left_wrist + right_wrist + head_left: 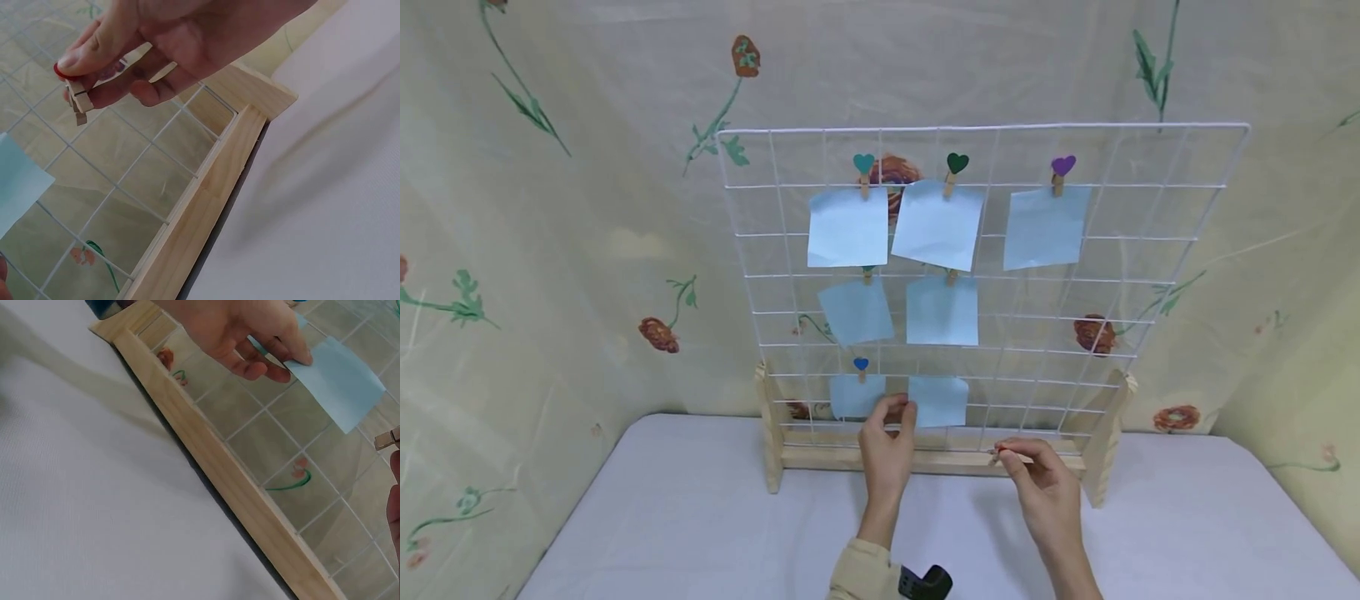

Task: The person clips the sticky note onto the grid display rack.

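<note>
A pale blue square of paper lies against the bottom rows of a white wire grid. My left hand pinches its left edge between thumb and fingers, as the paper in the right wrist view also shows. To the right, a small wooden clothespin with a red top is pinched by my right hand, apart from the paper. Left of my left hand, a similar paper hangs from a clothespin with a blue heart.
Higher on the grid, several blue papers hang from clothespins, including ones with a teal heart, a dark green heart and a purple heart. A wooden stand holds the grid upright on a white table. Flowered cloth hangs behind.
</note>
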